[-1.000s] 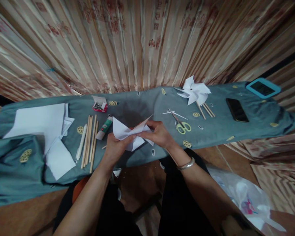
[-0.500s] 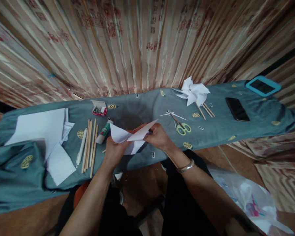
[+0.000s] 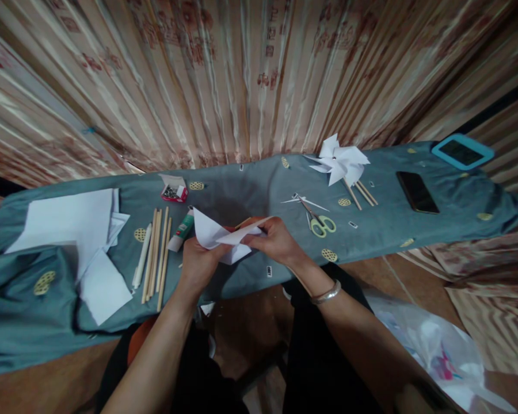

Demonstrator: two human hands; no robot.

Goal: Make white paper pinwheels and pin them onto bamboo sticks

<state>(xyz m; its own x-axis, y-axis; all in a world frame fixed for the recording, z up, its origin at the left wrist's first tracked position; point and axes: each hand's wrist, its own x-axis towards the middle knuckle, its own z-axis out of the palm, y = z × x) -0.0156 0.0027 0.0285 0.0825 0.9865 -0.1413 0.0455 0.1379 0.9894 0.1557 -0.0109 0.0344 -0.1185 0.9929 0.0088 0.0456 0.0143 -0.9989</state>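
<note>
Both my hands hold a cut, partly folded white paper sheet just above the near edge of a table under a grey-blue cloth. My left hand grips its lower left part from beneath, fingers closed. My right hand pinches a flap bent toward the paper's middle. A silver bangle sits on my right wrist. What lies at the paper's centre is hidden by my fingers.
Left of my hands lie a glue stick, several wooden sticks, a small red box of pins and white paper sheets. To the right are green-handled scissors, finished paper pinwheels, a dark phone and a blue-cased device.
My right hand has drawn the raised paper flap down and inward toward the centre. The paper now sits flatter between my hands. My left hand has barely moved.
</note>
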